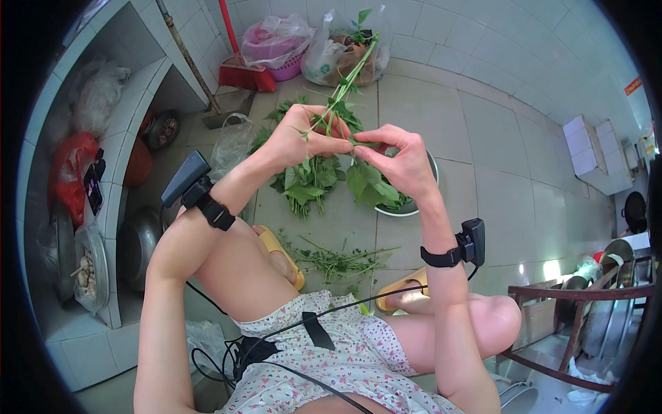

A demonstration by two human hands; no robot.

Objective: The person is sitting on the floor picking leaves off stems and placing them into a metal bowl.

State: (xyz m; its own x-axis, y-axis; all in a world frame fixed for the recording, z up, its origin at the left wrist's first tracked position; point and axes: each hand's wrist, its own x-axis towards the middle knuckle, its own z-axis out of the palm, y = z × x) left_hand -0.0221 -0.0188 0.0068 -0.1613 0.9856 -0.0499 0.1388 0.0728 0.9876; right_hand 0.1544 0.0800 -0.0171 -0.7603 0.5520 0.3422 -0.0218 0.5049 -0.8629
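Note:
My left hand [305, 137] holds long green leafy stems [346, 85], which point up and away toward the wall. Thumb and fingers of my right hand [403, 158] pinch a leafy piece close beside my left fingertips, and broad green leaves [364, 183] hang beneath them. Below my left hand, a pile of leafy greens [307, 181] lies on the tiled floor. Partly hidden behind my right hand is a round, pale-rimmed container [408, 211] with green leaves in it. Nearer my feet, loose thin stems [341, 261] lie scattered on the floor.
Tiled shelves with a red plastic bag [75, 171] and a metal pot [139, 248] stand at left. A red broom [248, 75], a pink basket [287, 67] and a filled plastic bag [320, 64] are by the wall. A rack [579, 294] stands at lower right. Black cables [331, 318] cross my lap.

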